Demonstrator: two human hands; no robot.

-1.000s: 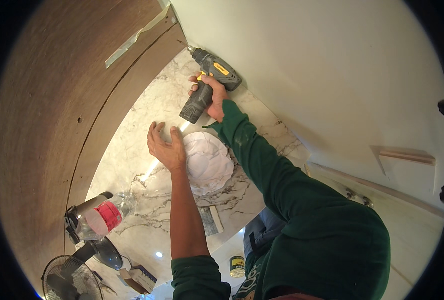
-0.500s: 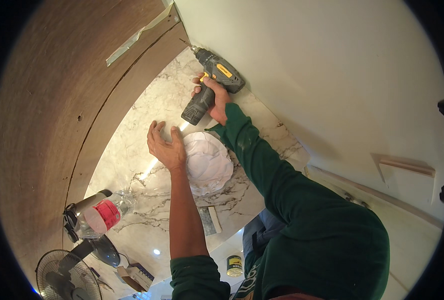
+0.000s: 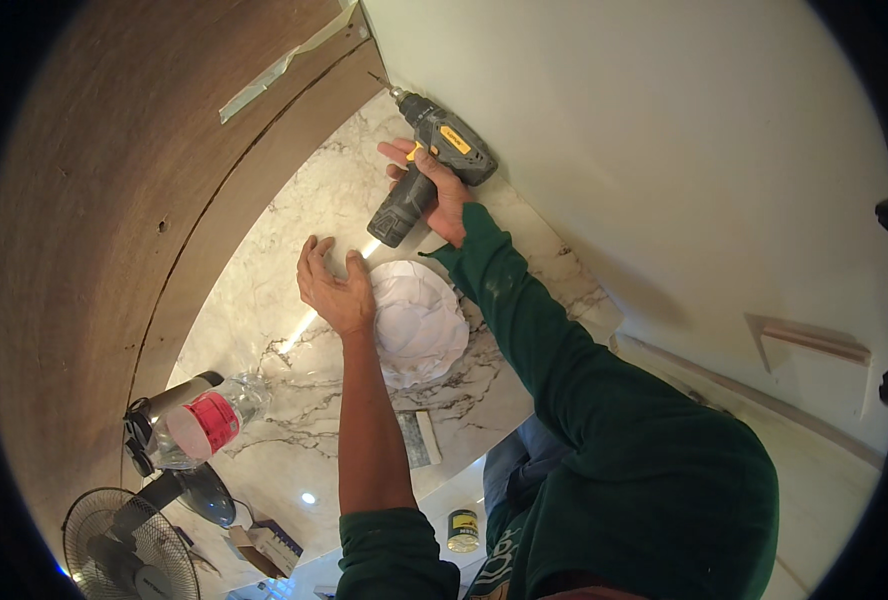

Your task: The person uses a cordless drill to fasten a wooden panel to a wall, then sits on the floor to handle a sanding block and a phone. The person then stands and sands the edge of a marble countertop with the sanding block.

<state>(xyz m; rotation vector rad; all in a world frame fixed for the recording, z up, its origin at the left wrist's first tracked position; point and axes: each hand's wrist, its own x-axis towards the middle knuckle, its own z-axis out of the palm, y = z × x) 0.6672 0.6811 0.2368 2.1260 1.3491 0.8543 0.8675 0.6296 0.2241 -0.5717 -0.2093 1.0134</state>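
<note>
My right hand (image 3: 442, 190) grips a black and yellow cordless drill (image 3: 442, 148) round its handle, the index finger stretched out past the trigger. The drill's thin bit points up and left, close to the corner where the brown wooden panel (image 3: 254, 150) meets the pale wall. My left hand (image 3: 334, 290) is held over the marbled countertop (image 3: 294, 260), its fingers spread and slightly curled, with nothing in them. Just right of the left wrist lies a round, white, crumpled-looking object (image 3: 419, 325) with a wavy rim; I cannot make out its kind.
A clear plastic bottle (image 3: 204, 430) with a red label lies at the left, beside a dark cylinder. Below it stand a fan (image 3: 129, 550) and a small open box (image 3: 266, 548). A flat scraper-like piece (image 3: 419, 440) and a yellow-labelled can (image 3: 463, 531) are near my body. Tape (image 3: 284, 72) sticks to the panel.
The view has shifted slightly. My right index finger has straightened away from the trigger. The drill stays in my right hand, and my left hand keeps much the same pose.
</note>
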